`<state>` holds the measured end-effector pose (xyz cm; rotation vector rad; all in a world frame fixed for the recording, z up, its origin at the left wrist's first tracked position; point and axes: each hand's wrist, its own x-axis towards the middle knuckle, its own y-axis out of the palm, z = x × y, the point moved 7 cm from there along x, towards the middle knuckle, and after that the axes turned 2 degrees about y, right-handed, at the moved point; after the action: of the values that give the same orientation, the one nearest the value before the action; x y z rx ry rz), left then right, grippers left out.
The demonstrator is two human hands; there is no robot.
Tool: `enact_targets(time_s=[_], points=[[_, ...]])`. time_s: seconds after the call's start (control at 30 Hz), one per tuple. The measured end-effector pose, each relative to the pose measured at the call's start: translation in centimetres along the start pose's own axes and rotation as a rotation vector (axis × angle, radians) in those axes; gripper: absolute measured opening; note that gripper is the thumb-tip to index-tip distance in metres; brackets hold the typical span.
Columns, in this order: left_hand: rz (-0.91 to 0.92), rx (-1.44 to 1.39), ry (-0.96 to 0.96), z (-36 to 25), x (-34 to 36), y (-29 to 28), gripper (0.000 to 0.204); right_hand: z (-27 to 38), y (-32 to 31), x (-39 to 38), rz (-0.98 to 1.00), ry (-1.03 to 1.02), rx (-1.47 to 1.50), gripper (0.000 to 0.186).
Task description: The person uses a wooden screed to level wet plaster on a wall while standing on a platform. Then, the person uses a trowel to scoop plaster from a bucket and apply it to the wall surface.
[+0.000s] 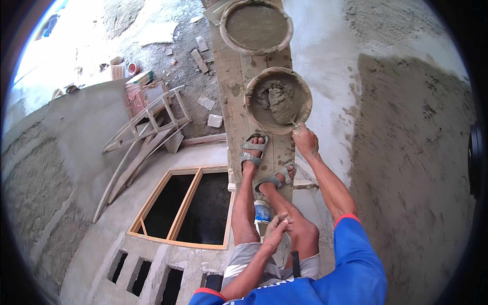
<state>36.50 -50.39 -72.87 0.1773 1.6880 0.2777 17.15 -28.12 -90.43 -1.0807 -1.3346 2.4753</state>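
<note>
My right hand (305,140) is closed around the handle of a trowel at the near rim of a round basin (249,104). The trowel's blade (285,113) rests in the basin, largely covered by wet grey mortar (277,96) heaped in the middle. My left hand (277,229) hovers over my bent right knee, fingers curled in, with nothing visible in them. Farther along the plank stands a second round basin (223,31), filled almost to its rim with smoother grey mortar (256,26).
I stand in sandals on a narrow plank platform (235,84). Fresh mortar coats part of the right wall (406,152). At left are a wood-framed opening (178,207), leaning boards (140,157) and rubble (201,60). A blue-and-white bucket (262,211) shows below, between my legs.
</note>
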Motion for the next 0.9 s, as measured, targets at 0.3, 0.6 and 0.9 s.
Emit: enact_targets(time_s=[0.3, 0.6, 0.9], points=[[0.043, 0.159, 0.057, -1.0, 0.3, -0.4, 0.043, 2.6, -10.3, -4.9, -0.221, -0.139, 0.116, 0.036], [0.298, 0.364, 0.286, -6.7, -5.5, 6.6, 0.041, 7.8, -44.3, -24.4, -0.329, -0.154, 0.144, 0.047], [0.318, 0.663, 0.471, -18.0, -8.7, 9.7, 0.033, 21.1, -69.5, -46.1, -0.268, -0.506, 0.015, 0.040]])
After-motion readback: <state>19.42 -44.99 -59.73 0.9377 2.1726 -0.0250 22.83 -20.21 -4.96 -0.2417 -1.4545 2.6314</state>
